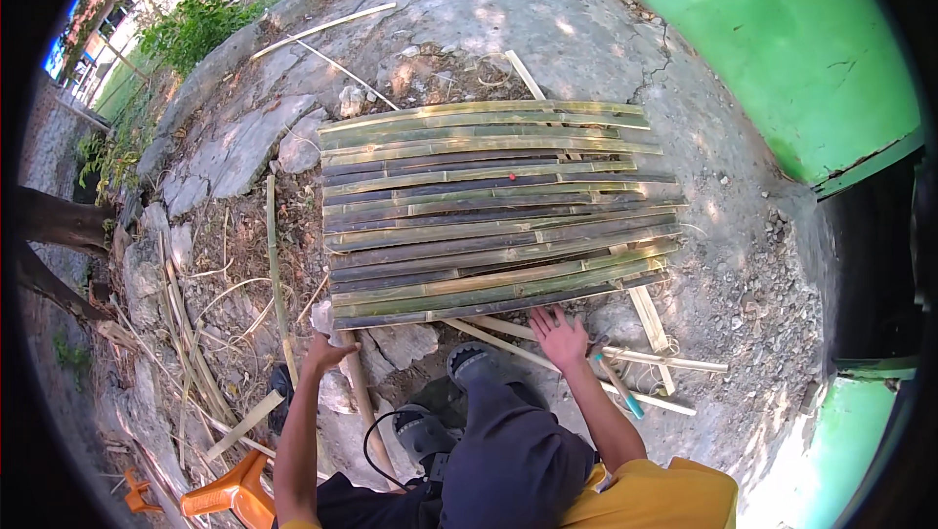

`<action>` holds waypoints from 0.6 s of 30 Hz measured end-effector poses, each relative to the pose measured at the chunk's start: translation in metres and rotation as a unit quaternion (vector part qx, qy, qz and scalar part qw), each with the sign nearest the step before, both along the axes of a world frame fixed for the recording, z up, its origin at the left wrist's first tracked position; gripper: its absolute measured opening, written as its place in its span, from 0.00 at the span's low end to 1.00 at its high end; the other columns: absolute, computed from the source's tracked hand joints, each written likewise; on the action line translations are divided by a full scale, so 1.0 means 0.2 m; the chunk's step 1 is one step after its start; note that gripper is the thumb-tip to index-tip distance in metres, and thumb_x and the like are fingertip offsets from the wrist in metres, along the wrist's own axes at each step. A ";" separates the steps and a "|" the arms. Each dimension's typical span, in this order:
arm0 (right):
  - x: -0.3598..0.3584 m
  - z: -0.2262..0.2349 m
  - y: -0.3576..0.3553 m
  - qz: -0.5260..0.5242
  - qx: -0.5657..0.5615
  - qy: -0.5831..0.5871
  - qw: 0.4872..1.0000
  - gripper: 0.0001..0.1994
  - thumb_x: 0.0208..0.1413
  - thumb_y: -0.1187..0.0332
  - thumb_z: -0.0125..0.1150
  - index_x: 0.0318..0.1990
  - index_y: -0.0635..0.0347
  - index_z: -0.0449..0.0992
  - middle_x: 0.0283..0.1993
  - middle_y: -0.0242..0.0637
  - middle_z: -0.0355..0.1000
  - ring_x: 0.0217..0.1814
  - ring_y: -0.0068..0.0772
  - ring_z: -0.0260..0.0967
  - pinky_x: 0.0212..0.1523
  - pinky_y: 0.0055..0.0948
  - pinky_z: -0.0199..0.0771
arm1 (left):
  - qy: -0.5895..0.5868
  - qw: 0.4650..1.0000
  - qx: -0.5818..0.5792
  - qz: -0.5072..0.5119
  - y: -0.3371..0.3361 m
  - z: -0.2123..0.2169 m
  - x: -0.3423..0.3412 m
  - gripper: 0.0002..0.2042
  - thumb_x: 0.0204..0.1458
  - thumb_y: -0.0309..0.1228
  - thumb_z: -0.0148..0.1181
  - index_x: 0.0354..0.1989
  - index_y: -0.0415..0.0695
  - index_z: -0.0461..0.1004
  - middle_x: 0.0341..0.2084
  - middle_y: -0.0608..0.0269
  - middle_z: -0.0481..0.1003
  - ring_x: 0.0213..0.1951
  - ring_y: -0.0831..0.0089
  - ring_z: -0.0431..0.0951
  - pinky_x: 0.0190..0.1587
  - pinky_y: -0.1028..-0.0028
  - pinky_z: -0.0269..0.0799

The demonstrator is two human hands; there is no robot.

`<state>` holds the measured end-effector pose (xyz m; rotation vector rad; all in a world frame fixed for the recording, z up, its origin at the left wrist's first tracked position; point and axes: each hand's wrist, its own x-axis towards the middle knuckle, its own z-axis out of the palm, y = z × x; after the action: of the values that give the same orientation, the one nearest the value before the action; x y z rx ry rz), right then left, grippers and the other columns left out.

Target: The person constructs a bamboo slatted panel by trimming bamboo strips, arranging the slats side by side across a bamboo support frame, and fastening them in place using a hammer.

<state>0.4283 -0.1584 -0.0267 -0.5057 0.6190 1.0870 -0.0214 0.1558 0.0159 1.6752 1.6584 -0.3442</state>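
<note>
Our yellow shirt [664, 498] beside dark trousers [508, 461], thin black cord [366, 445] to the trousers' left, grey shoes [422, 434] at their far end

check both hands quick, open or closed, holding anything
Left hand: at the near left corner of the bamboo slats; grip cannot be told.
Right hand: open, at the slats' near edge.

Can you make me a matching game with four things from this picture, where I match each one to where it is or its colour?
Things:
1. row of bamboo strips
2. plastic stool
3. leafy bush
4. hand tool

Clues:
A. green, in the upper left
B. blue-green handle, beside the right hand
C. lying side by side in the middle
D. orange, in the lower left

Right pairs: 1-C, 2-D, 3-A, 4-B
</note>
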 end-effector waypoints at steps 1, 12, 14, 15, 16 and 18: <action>0.01 -0.03 0.03 -0.035 -0.002 0.026 0.999 0.34 0.76 0.40 0.27 0.74 0.56 0.61 0.75 0.59 0.59 0.81 0.58 0.52 0.82 0.58 0.47 | -0.029 0.989 -0.091 0.110 -0.02 0.04 0.03 0.55 0.37 0.59 0.83 0.63 0.25 0.64 0.50 0.38 0.78 0.52 0.52 0.81 0.57 0.60 0.77; 0.04 -0.24 0.27 0.016 0.121 -0.008 0.993 0.32 0.72 0.43 0.40 0.70 0.55 0.69 0.75 0.43 0.64 0.77 0.54 0.58 0.78 0.58 0.51 | -0.044 0.980 0.193 0.026 -0.29 -0.15 -0.01 0.31 0.41 0.38 0.76 0.48 0.31 0.68 0.40 0.38 0.75 0.46 0.41 0.77 0.52 0.53 0.74; 0.03 -0.22 0.27 0.028 0.102 0.018 0.994 0.30 0.70 0.44 0.43 0.68 0.54 0.73 0.72 0.43 0.69 0.74 0.54 0.61 0.77 0.58 0.54 | -0.047 0.982 0.177 0.040 -0.29 -0.13 -0.01 0.28 0.44 0.36 0.73 0.48 0.31 0.67 0.41 0.36 0.74 0.47 0.40 0.76 0.53 0.52 0.73; 0.04 -0.22 0.29 0.030 0.102 0.017 0.994 0.30 0.70 0.44 0.43 0.68 0.54 0.73 0.72 0.43 0.69 0.74 0.54 0.61 0.77 0.58 0.54 | -0.048 0.982 0.177 0.042 -0.29 -0.12 0.00 0.28 0.44 0.36 0.73 0.48 0.31 0.67 0.41 0.36 0.74 0.47 0.40 0.76 0.53 0.52 0.73; 0.05 -0.23 0.32 0.011 0.110 0.035 0.993 0.29 0.69 0.45 0.44 0.67 0.53 0.74 0.70 0.43 0.71 0.73 0.54 0.63 0.76 0.58 0.56 | -0.052 0.982 0.174 0.049 -0.29 -0.11 0.00 0.27 0.45 0.35 0.71 0.47 0.31 0.67 0.41 0.37 0.74 0.46 0.40 0.75 0.52 0.52 0.72; 0.06 -0.25 0.40 0.027 0.101 -0.077 0.992 0.30 0.66 0.42 0.48 0.65 0.52 0.76 0.68 0.45 0.73 0.70 0.52 0.66 0.73 0.56 0.61 | -0.057 0.982 0.172 0.058 -0.29 -0.13 0.02 0.25 0.46 0.35 0.70 0.47 0.31 0.67 0.41 0.37 0.74 0.46 0.40 0.75 0.52 0.51 0.72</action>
<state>0.4401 -0.0784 -0.0765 -0.4280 0.3570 1.1363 -0.0182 0.0970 -0.0096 1.7959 1.7936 0.1007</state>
